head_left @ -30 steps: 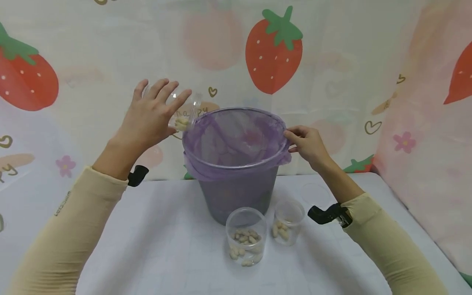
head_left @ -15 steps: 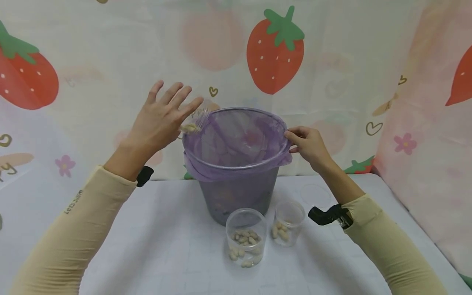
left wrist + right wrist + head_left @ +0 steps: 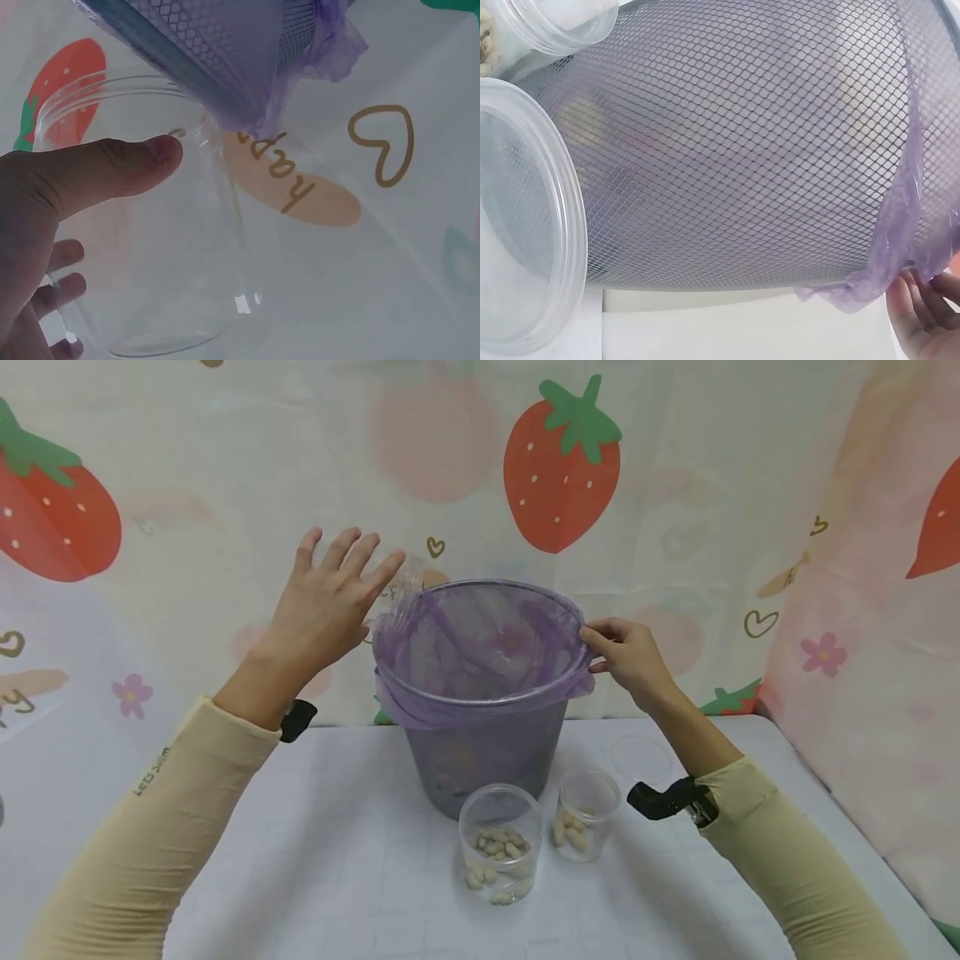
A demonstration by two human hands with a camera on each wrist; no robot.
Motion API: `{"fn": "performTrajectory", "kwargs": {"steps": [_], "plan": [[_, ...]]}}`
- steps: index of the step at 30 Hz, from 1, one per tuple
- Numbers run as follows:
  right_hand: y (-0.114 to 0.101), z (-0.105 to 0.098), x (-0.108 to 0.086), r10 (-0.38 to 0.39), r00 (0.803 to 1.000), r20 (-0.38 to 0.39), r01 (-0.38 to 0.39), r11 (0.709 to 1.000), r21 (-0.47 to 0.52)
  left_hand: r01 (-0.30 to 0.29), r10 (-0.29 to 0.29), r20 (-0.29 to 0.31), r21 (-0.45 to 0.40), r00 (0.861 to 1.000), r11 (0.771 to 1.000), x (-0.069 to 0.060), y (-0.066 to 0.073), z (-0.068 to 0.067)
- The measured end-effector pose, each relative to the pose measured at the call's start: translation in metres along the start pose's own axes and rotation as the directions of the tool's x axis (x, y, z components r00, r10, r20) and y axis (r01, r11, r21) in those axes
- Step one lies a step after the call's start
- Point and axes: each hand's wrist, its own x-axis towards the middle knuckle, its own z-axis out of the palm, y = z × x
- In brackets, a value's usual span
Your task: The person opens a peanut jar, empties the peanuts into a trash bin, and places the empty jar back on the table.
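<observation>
At ten o'clock on the rim of a mesh wastebasket, as the head view has it, the person's left hand grips a clear plastic jar, thumb along the near side and fingers round the far one. The jar is tipped, its mouth turned toward the basket; whether it touches the rim I cannot tell. A purple bin liner lines the basket and folds over its edge. At three o'clock the right hand pinches the liner at the rim between thumb and fingers.

On the white-covered table, a larger clear cup of peanuts stands upright at six o'clock from the basket, just in front of it. A smaller clear cup, also holding peanuts, stands beside it toward five o'clock. Farther out, at four o'clock, lies a clear round lid. Behind, toward one o'clock, a printed strawberry shows on the backdrop. Beige sleeves cover both forearms.
</observation>
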Motion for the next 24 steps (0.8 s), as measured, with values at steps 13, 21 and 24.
{"fn": "performTrajectory", "kwargs": {"steps": [13,21,24], "plan": [[-0.0002,-0.0023,0.0001,0.008,1.000,0.001,-0.008,1.000,0.010,0.025,-0.025,0.014,-0.012,1.000,1.000,0.0001,0.0028,0.0012],[0.0021,-0.0019,0.0029,0.008,1.000,0.007,-0.008,1.000,0.000,0.012,-0.012,-0.005,-0.022,1.000,1.000,-0.0015,0.0006,0.0020],[0.0022,-0.0021,0.0030,0.010,1.000,0.008,-0.010,1.000,0.002,0.010,-0.011,-0.009,-0.018,1.000,1.000,-0.0020,-0.0003,0.0016]]}}
